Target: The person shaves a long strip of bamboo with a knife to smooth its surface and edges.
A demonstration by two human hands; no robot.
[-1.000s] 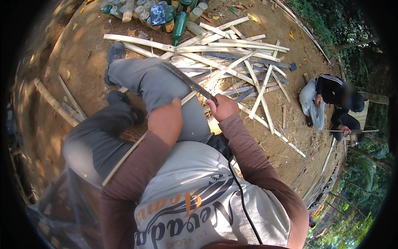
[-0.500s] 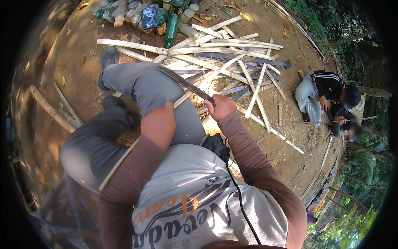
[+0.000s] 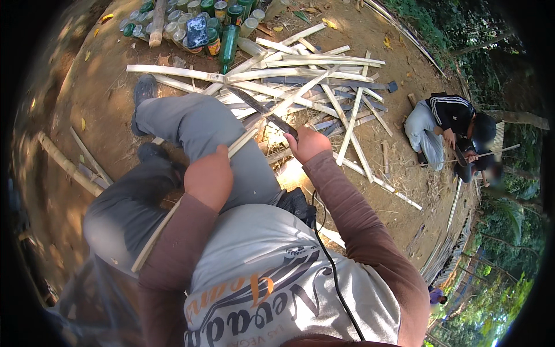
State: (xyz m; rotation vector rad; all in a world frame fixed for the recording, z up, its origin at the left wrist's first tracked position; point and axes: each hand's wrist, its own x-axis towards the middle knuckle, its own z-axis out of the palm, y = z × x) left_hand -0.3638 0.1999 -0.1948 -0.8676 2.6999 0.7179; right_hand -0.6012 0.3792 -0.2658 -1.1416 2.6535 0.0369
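My left hand (image 3: 208, 180) is closed round a pale bamboo strip (image 3: 155, 240), which runs slantwise across my thighs under the left forearm. Past the thumb, the strip's far end sticks out over my grey-trousered knee. My right hand (image 3: 310, 144) grips a long dark-bladed knife (image 3: 254, 104) by its handle, which the fingers mostly hide. The blade points away and to the left, beyond the strip's end and apart from it. Behind the knife lies a loose pile of split bamboo strips (image 3: 315, 95), some pale inside, some dark.
Glass bottles and jars (image 3: 228, 49) stand at the far left with a dark phone-like slab (image 3: 197, 32) on them. A bamboo pole (image 3: 69, 165) lies on the dirt at left. Another person (image 3: 448, 124) crouches at right, holding a blade and a stick. A black cord (image 3: 332, 272) hangs down my shirt.
The knife has swung away from my knee and off the strip, its tip now over the pile. My left hand has drawn slightly back and left with the strip.
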